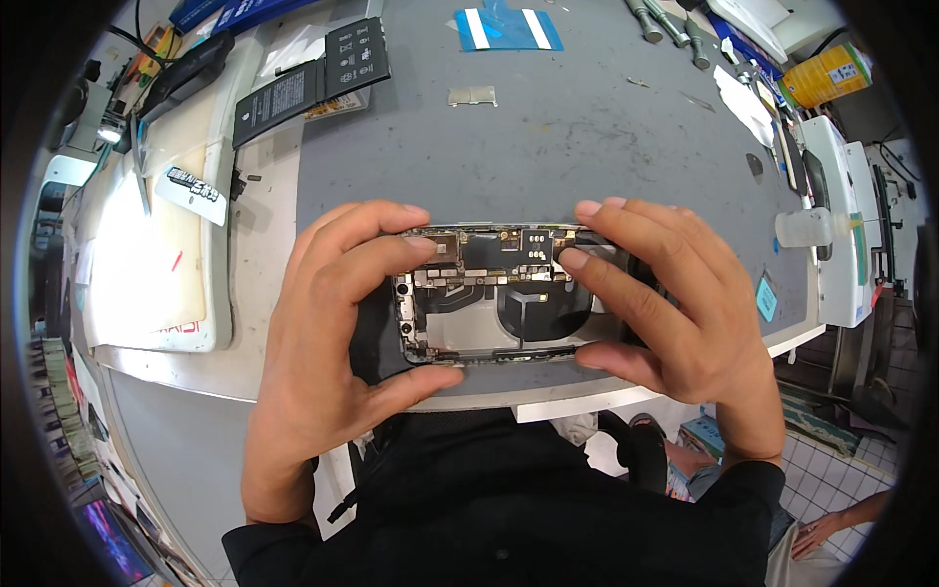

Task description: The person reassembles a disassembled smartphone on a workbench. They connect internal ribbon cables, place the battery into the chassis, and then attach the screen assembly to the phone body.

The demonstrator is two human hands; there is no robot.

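An opened smartphone housing point(460, 318) lies sideways between my hands near the front edge of the grey mat. Its circuit board point(489, 249) runs along the far side, and a dark round coil area point(544, 315) shows inside. My left hand point(342, 303) grips the left end, fingers on the far edge and board, thumb at the near edge. My right hand point(675, 293) grips the right end the same way, its index fingertip resting on the board. The right end of the housing is partly hidden by my right hand.
Black phone batteries point(284, 103) lie at the back left beside a pale work pad point(147, 264). A small metal plate point(472, 96) and a blue film sheet point(509, 31) lie farther back. Screwdrivers point(670, 24) and a yellow can point(827, 76) are back right. Another person's hand point(817, 536) shows lower right.
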